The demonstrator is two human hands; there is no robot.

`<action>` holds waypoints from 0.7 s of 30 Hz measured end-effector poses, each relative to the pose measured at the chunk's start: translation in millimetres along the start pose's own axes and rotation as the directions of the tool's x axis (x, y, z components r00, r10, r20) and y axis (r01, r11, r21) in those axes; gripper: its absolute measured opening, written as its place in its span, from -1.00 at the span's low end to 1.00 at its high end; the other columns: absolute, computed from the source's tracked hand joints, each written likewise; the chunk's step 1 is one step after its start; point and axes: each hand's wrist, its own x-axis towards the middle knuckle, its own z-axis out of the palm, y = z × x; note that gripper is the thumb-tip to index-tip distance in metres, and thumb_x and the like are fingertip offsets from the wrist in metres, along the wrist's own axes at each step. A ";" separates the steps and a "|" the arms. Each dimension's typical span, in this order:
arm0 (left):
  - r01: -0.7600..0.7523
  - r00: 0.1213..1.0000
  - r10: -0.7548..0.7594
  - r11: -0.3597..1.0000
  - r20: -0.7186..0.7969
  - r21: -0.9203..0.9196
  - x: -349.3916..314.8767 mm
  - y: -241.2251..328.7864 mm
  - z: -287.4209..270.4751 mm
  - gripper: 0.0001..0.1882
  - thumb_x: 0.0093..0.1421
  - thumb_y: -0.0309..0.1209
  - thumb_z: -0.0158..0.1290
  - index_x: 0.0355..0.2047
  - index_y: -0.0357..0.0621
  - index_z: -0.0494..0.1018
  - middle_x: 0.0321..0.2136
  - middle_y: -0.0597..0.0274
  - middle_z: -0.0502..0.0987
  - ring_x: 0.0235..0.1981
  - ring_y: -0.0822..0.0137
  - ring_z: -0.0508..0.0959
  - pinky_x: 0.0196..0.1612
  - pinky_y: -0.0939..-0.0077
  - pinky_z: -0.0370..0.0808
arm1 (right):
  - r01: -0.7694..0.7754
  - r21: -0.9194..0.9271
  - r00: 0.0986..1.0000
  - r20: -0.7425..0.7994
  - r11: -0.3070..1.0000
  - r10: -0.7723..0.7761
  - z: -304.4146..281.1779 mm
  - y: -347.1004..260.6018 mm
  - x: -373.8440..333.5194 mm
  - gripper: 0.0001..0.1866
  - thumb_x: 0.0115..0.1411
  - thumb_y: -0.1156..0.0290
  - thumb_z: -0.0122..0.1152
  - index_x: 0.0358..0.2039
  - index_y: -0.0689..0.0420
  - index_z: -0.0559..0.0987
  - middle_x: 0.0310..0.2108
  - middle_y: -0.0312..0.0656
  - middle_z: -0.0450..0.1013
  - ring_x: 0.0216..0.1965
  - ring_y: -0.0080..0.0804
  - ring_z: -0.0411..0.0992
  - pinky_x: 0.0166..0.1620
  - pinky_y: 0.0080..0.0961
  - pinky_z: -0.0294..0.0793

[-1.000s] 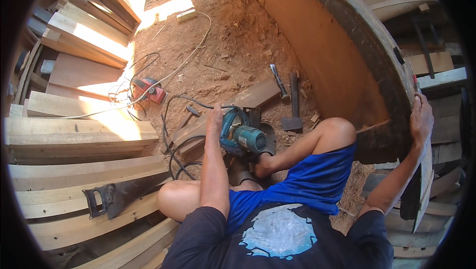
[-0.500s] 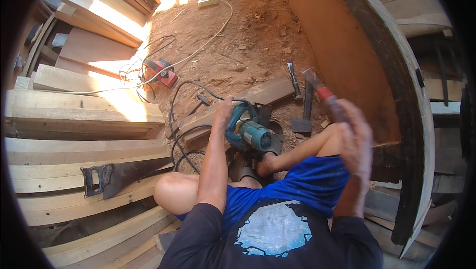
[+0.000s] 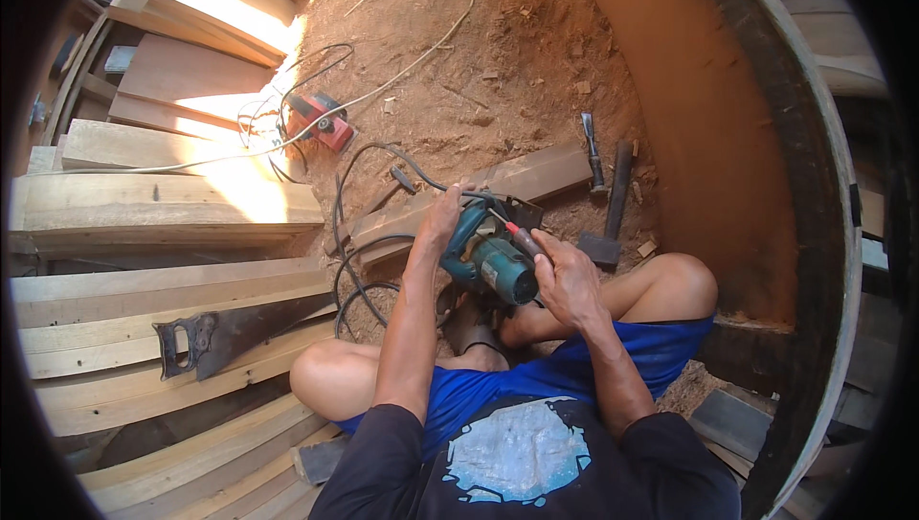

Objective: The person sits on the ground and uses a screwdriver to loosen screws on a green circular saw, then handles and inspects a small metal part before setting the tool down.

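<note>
While the teal power saw (image 3: 505,271) sits at my feet, left hand (image 3: 445,220) is wrapped on its handle; right hand (image 3: 569,282) grips a red-handled screwdriver (image 3: 523,238), tip at the saw, contact unclear. Beyond: plank (image 3: 544,172), chisel (image 3: 593,151), hammer (image 3: 600,250). Handsaw (image 3: 235,336) on timber (image 3: 163,202) to my left.

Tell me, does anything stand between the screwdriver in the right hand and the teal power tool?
Nothing visible does: the screwdriver in the right hand points over the teal power tool, though whether its tip touches is unclear. The left hand is at the tool's left side.
</note>
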 end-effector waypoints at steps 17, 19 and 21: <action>0.228 0.948 -0.216 0.973 0.233 -0.027 -21.5 36.4 12.8 -0.18 0.45 0.21 -0.52 0.04 -0.19 0.54 -0.31 0.17 0.61 -0.39 0.39 0.56 -0.33 0.41 0.58 | -0.128 -0.121 0.989 0.063 0.984 0.137 -11.4 -27.2 11.7 -0.65 0.28 0.35 0.16 0.06 0.13 0.61 -0.29 0.16 0.56 -0.21 0.17 0.55 -0.11 -0.04 0.51; 0.220 0.949 -0.208 0.975 0.237 -0.025 -26.3 38.5 18.9 -0.22 0.46 0.20 -0.48 0.04 -0.17 0.53 -0.34 0.19 0.60 -0.41 0.41 0.55 -0.36 0.43 0.57 | -0.155 -0.125 0.983 0.081 0.980 0.165 -15.1 -32.3 15.3 -0.66 0.30 0.33 0.13 0.04 0.14 0.61 -0.34 0.16 0.56 -0.24 0.18 0.56 -0.13 -0.02 0.52; 0.152 0.966 -0.164 0.986 0.201 0.074 -29.3 38.0 24.4 -0.45 0.46 0.01 -0.25 0.11 -0.15 0.48 -0.36 0.23 0.56 -0.40 0.42 0.55 -0.37 0.45 0.54 | -0.177 -0.128 0.977 0.095 0.976 0.189 -18.2 -31.5 20.1 -0.66 0.31 0.31 0.11 0.03 0.15 0.61 -0.39 0.16 0.56 -0.27 0.20 0.56 -0.14 0.00 0.52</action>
